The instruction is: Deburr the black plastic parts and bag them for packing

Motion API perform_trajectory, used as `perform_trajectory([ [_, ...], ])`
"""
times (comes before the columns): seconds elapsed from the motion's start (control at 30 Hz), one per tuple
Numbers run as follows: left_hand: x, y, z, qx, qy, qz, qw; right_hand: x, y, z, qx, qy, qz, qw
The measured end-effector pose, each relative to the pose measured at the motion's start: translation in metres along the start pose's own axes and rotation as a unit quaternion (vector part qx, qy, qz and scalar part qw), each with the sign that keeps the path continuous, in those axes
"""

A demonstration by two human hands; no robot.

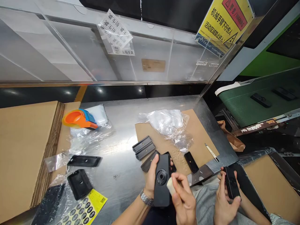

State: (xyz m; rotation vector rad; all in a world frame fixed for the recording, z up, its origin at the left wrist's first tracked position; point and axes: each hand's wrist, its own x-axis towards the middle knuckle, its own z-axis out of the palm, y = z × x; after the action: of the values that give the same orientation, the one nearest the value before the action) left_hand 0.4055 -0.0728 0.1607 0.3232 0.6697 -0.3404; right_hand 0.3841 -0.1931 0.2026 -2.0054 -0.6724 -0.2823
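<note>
One black case (162, 180) is standing nearly upright in our left hand (152, 175), whose thumb and fingers are closing around its upper sides, while our right hand (184, 195) is pinching a small pale piece (171, 186) between thumb and curled fingers, just beside the case's right edge. We are holding both in front of the near edge of the metal table (122, 150), with bare metal lying open to the left and black trays (145, 147) resting just beyond the case on the cardboard sheet (201, 137). To our right, another person's hands (226, 200) are gripping a similar dark part (231, 182).
</note>
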Motion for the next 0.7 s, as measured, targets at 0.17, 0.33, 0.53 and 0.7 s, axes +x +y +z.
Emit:
perform_trajectory([
  [0.17, 0.009, 0.009, -0.001, 0.021, -0.017, -0.013, 1.0, -0.009, -0.002, -0.01, 0.017, -0.041, -0.031, 0.999],
  [0.33, 0.001, -0.002, -0.001, 0.096, -0.008, -0.021, 0.995, 0.003, 0.014, 0.006, -0.001, -0.032, 0.025, 0.999],
  [0.53, -0.011, -0.003, -0.005, 0.088, -0.023, -0.059, 0.994, 0.001, 0.031, 0.007, -0.011, -0.048, 0.045, 0.998],
  [0.7, -0.01, -0.007, -0.011, 0.111, -0.013, -0.055, 0.992, 0.002, 0.037, 0.01, 0.0, -0.074, 0.006, 0.997],
])
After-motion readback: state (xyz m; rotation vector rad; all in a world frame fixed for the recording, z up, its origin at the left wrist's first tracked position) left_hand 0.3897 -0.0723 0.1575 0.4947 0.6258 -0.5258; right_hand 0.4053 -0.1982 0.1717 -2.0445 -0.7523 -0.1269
